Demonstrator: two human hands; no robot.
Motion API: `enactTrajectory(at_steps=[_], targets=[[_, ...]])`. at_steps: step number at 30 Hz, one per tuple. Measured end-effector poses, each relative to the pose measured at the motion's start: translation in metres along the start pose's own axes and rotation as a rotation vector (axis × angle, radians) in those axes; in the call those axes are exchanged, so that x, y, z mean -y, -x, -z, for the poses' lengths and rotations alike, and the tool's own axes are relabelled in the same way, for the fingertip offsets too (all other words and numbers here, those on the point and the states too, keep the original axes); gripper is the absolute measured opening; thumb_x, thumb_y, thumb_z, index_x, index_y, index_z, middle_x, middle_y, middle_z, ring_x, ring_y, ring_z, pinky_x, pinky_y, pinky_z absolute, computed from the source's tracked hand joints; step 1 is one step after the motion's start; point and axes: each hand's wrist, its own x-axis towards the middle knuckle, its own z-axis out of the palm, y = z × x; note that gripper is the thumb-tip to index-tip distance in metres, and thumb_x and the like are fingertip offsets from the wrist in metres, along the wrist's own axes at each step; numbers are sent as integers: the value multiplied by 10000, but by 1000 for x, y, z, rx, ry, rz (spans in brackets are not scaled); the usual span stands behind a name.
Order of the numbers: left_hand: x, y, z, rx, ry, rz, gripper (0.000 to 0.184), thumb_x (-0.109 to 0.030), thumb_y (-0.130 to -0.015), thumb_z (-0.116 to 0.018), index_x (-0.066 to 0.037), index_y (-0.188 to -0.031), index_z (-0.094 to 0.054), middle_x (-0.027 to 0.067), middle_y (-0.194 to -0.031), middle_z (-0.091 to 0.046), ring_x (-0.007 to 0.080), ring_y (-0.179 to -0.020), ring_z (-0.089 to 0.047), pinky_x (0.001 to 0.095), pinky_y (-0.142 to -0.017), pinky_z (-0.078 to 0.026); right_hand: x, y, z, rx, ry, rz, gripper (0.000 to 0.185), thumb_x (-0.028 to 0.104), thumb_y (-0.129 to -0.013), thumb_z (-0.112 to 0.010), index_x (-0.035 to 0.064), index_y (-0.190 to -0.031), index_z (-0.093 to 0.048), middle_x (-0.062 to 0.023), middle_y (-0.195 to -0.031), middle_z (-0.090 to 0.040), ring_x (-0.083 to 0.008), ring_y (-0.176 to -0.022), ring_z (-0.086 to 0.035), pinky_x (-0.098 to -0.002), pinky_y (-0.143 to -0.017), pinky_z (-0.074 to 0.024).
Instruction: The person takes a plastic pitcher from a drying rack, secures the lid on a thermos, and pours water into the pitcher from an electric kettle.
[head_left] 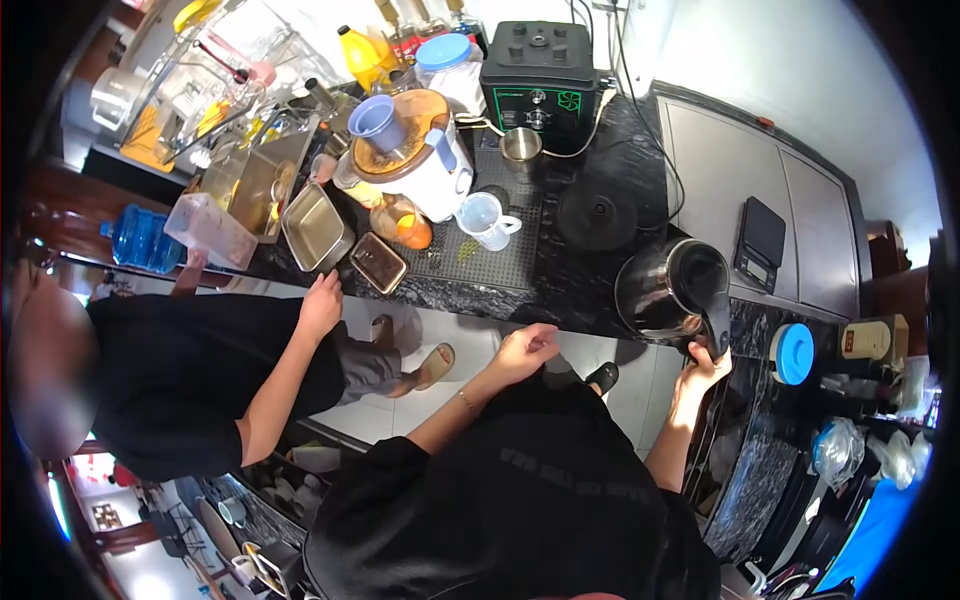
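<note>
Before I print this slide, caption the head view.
Right grip on the handle of a shiny kettle, left grip near the dark counter, a co-worker alongside.

Shiny metal kettle [672,290] with black lid, its black handle toward the person, at the counter's [565,303] edge.

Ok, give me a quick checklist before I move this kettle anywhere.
1. Right hand on the kettle's handle: ok.
2. Left hand holding nothing: ok, as far as I can see.
3. Round black base with nothing standing on it: ok.
4. Co-worker's hands away from the kettle: ok, both are well to the left.
5. Amount of water inside: cannot tell, the contents are hidden.
</note>
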Motion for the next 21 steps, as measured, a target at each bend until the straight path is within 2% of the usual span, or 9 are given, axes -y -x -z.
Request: enactTrajectory(at_steps=[21], targets=[[-5, 13, -22, -76, 8, 20, 333, -106, -810, -625, 2, -1120, -572, 111, -954, -626, 136, -762, -602, 231, -705, -488, -4, -10, 15, 153, 106, 29, 204, -74, -619, -576, -5, -809, -602, -48, -646, -592, -113, -548, -500, -205, -594, -414]])
